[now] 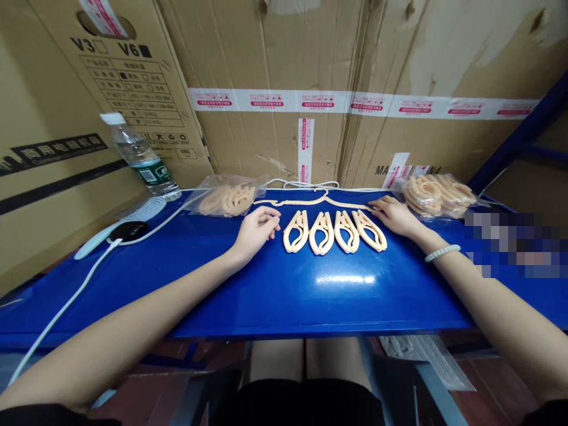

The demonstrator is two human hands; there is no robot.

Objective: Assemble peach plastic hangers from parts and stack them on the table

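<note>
I sit at a blue table [275,302] with one pale hanger [306,202] opened out before me, its hook toward the cardboard wall [275,142] at the back. My right hand [390,214] reaches the hanger's right end, fingertips touching it — whether they pinch or merely rest there, I cannot tell. My left hand [256,234] is relaxed just below the opposite end, fingers loosely curled, nothing visible in its grasp; contact with the hanger there is unclear.

Nearer to me, between my hands, four folded hangers [331,228] lie side by side in a row, narrow ends pointing away. By my reading, the work is at an early stage: one piece spread wide, four others collapsed and untouched. More seem to wait in clear plastic, with a bag [226,198] beyond my left hand and a fuller one [437,194] beside my right, both holding pieces of the same pale colour. At far left, a water bottle [148,165] leans near a pale blue handheld fan [128,223] — both well apart from the row.
</note>
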